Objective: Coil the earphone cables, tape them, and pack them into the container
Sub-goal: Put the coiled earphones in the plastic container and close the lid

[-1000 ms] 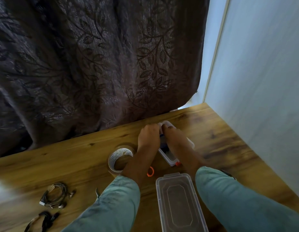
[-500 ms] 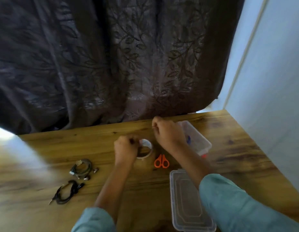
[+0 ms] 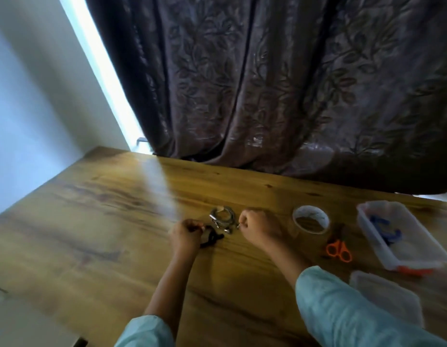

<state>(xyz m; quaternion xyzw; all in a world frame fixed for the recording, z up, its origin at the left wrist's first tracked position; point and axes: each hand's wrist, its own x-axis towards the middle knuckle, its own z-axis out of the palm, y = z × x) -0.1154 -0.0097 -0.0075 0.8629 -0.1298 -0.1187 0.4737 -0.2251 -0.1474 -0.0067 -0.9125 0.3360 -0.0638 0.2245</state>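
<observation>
A coiled black earphone cable (image 3: 212, 238) lies on the wooden table (image 3: 100, 221), and my left hand (image 3: 186, 235) grips its left end with curled fingers. Just beyond it sits a coiled grey earphone cable (image 3: 222, 216); my right hand (image 3: 258, 226) pinches an earbud at that coil's right side. The tape roll (image 3: 310, 219) stands to the right of my right hand. Farther right is the clear plastic container (image 3: 402, 256), holding a blue cable (image 3: 386, 231). Its loose lid (image 3: 385, 299) lies nearer me at the right edge.
Orange-handled scissors (image 3: 338, 250) lie between the tape roll and the container. A dark patterned curtain (image 3: 267, 83) hangs along the table's far edge. A pale wall (image 3: 29, 108) borders the table's left side.
Both hands left the container, passed the tape roll and moved left to the two coiled cables. The view swung left, so the container now sits at the right edge.
</observation>
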